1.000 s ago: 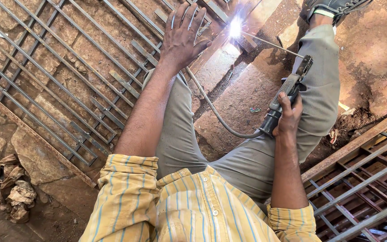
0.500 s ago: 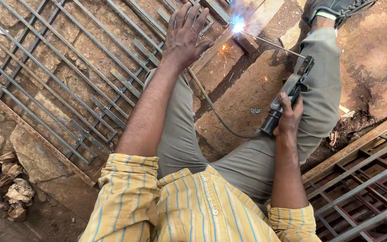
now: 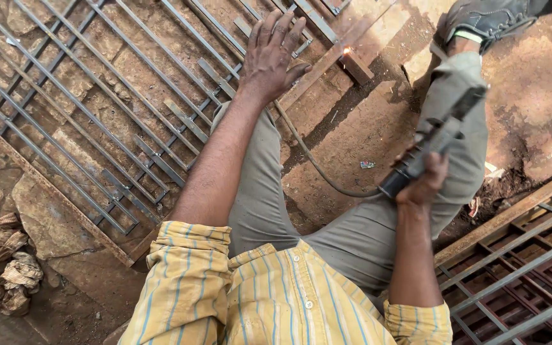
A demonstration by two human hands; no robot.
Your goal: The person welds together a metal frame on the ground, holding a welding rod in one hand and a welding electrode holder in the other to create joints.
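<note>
Steel grille (image 3: 97, 121) on stone floor (image 3: 346, 153)

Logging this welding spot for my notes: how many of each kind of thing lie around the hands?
Metal bar grilles: 2
Welding electrode holder: 1
Cable: 1
Crumpled rag: 1
Shoe: 1
Total: 6

Blurred welding holder (image 3: 430, 148), seemingly tilted

open-air welding yard: bare dirt and stone ground, steel grille (image 3: 97, 108) laid flat, second grille (image 3: 519, 275) at right, electrode holder (image 3: 429, 150) with cable (image 3: 314, 163), glowing weld spot (image 3: 346, 50).
</note>
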